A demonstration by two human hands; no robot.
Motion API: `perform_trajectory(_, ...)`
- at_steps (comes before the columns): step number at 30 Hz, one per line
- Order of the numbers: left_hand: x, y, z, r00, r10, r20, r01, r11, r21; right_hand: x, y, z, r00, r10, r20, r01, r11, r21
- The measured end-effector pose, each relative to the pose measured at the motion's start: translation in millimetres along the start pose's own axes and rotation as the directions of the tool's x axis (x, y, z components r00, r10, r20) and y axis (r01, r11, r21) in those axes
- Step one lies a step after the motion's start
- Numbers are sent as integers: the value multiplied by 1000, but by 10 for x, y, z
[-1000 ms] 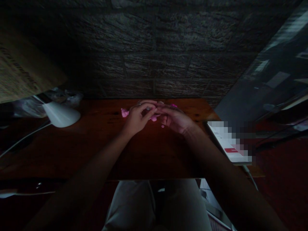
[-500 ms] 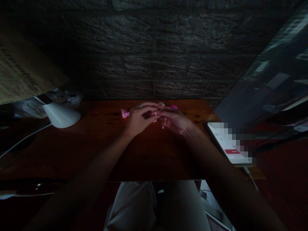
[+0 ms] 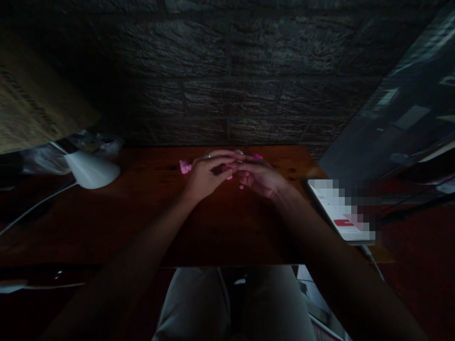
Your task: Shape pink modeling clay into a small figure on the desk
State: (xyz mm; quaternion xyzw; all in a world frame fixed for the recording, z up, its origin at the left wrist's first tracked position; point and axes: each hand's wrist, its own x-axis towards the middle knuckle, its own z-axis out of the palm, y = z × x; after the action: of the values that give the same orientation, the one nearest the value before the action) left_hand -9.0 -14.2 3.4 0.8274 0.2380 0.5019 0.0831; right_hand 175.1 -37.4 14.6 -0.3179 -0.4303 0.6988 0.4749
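Observation:
My left hand (image 3: 208, 174) and my right hand (image 3: 263, 176) meet above the wooden table (image 3: 227, 222), fingertips pressed together. Both are closed; whatever they pinch is too small and dark to make out. A ring (image 3: 209, 156) shows on a left finger. Beside the left hand lies a crumpled pink lump, like soft clay (image 3: 185, 166). A brighter magenta piece (image 3: 258, 156) shows behind the right hand. Two small pink bits, one below the fingertips (image 3: 229, 177) and one by the right fingers (image 3: 241, 186), are partly in shadow. A pale rounded thing (image 3: 239, 152) is mostly hidden behind the fingers.
On the left stand a white lamp-like object (image 3: 93, 170) with a cable, clear plastic (image 3: 44, 158) and a brown printed bag (image 3: 39, 104). A lit tablet or phone (image 3: 330, 208) with a cable lies at the right edge. A dark block wall (image 3: 227, 71) rises behind.
The hands keep nearly the same place, fingertips still together. A pink spot that showed at the fingertips is now less visible. The view has shifted slightly.

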Motion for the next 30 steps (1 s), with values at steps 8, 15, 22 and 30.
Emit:
perform_trajectory(8, -2, 5, 9, 1000, -8, -2, 8, 1000, -8, 19, 18, -30, 1000, 8, 3, -8, 1000, -9)
perform_trajectory(15, 8, 19, 10, 999, -48, 13, 48, 999, -4, 4, -20, -17, 997, 37, 67, -37, 999, 7)
perform_trajectory(22, -3, 12, 19, 999, -40, 24, 40, 999, -10, 7, -15, -45, 999, 34, 38, -32, 999, -39)
perform_trajectory(30, 5, 30, 18, 999, -42, 31, 43, 999, -33, 4, -17, -35, 1000, 16, 18, -16, 999, -28)
